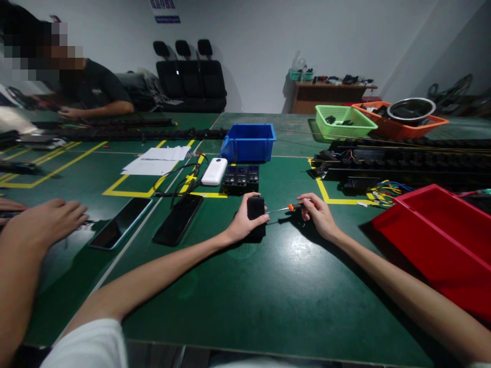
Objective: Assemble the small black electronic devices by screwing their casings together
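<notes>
My left hand (244, 221) is wrapped round a small black box-shaped part (255, 208), holding it upright on the green table. Fingers of my right hand (316, 214) close on the black and orange handle of a screwdriver (293, 207). Its thin shaft points left, and the tip meets or nearly meets the right side of the black part. Just behind my left hand stands a row of black modules (241, 179) with small bluish displays. A black phone (178, 220) lies to the left of the part.
A blue bin (251, 143) and a white power bank (215, 171) lie beyond my hands. At right stand a red bin (433, 245) and long black rails (387, 163) with loose wires. Another person's hand (46, 220) is near a second phone (120, 223) at left.
</notes>
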The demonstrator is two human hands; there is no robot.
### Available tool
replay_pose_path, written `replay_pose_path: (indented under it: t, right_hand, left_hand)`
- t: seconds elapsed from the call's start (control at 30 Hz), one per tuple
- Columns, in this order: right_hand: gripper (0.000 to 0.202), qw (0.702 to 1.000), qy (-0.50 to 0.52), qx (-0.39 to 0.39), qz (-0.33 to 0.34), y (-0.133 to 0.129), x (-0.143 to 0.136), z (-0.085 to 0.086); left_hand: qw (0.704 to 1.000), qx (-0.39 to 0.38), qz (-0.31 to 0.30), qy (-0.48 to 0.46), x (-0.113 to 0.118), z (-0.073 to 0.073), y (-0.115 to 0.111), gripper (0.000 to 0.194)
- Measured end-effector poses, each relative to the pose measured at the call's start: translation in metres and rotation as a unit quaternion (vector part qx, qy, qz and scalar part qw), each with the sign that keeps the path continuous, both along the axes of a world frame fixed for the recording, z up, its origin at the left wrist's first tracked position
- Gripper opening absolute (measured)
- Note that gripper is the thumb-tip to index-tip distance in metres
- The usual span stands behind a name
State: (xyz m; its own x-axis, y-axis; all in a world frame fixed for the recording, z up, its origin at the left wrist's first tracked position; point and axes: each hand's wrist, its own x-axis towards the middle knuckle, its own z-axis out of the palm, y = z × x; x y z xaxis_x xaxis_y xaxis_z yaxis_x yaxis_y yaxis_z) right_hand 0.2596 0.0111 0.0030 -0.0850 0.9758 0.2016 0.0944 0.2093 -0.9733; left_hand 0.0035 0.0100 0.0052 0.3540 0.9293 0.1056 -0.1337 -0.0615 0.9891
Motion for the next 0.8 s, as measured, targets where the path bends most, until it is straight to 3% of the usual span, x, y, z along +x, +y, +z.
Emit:
replay_pose_path:
  t: [0.8]
  right_hand:
    - [0.032,0.999,0.019,0.022,-0.025,-0.0005,0.0017,-0.0007]
  left_hand:
    - [1.000,0.010,0.001,0.009,0.0003,-0.0004,0.0001,0.066]
